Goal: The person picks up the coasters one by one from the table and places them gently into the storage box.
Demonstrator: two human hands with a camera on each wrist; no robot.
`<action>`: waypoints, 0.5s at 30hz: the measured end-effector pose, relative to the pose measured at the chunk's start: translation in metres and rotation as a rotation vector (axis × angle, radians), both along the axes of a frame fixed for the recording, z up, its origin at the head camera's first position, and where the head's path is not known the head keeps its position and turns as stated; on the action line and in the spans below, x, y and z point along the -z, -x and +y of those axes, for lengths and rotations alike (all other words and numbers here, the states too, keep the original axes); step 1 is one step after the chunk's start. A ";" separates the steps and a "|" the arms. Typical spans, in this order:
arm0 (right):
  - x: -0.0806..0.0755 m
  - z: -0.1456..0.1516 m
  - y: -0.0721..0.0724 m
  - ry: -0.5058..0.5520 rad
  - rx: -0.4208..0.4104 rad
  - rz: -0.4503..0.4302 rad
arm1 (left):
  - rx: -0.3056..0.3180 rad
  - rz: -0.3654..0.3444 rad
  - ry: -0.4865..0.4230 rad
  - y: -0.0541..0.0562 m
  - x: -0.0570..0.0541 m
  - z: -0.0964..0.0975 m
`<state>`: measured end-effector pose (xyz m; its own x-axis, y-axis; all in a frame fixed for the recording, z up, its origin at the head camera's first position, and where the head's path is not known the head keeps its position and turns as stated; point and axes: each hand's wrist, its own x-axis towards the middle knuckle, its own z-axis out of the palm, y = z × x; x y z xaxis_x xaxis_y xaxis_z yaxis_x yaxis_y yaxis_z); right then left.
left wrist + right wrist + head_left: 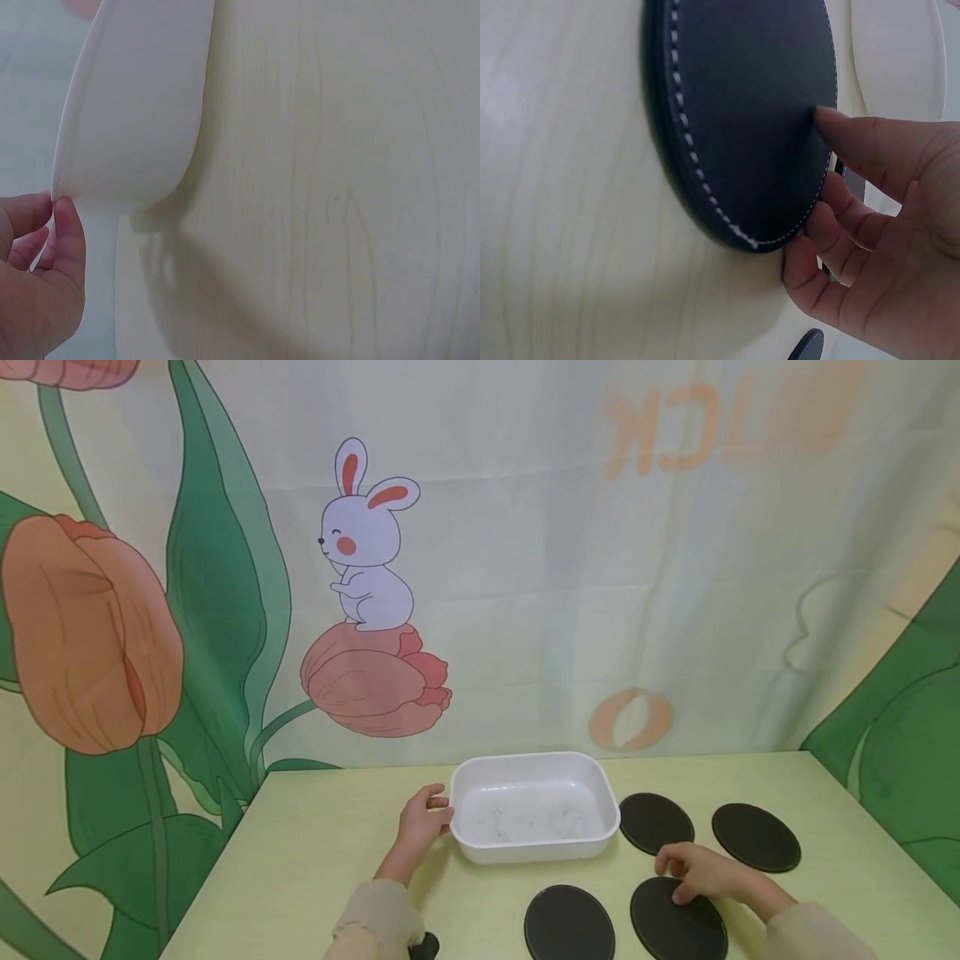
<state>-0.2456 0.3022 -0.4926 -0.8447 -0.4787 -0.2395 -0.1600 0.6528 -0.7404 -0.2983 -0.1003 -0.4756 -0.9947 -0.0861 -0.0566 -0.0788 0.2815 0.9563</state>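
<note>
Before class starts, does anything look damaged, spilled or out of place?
Faint marks, cause unclear, show in the otherwise plain white tray. The right hand pinches a black disc whose white stitching bunches at one spot, breaking its even line.

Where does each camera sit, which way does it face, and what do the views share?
Head: worn on the head, facing forward and down at backdrop, table, white tray and black discs; left hand, right hand and sleeves show.
Left wrist: worn there, facing the tray's outer wall; the left hand pinches its rim.
Right wrist: worn there, facing one stitched disc; the right hand grips its edge.
Shared: head and left wrist both show the tray and left hand.
</note>
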 end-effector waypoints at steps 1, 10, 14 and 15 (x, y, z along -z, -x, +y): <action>0.000 -0.001 0.000 -0.011 0.000 0.003 | 0.003 -0.002 -0.003 0.000 0.000 0.000; 0.000 -0.004 0.002 -0.069 0.007 0.006 | 0.020 -0.001 -0.004 0.000 -0.001 -0.001; 0.001 -0.004 0.003 -0.077 0.015 0.000 | 0.021 0.007 -0.006 0.001 0.000 -0.001; 0.001 -0.004 0.004 -0.079 0.014 0.002 | 0.034 0.037 -0.016 0.000 0.001 -0.002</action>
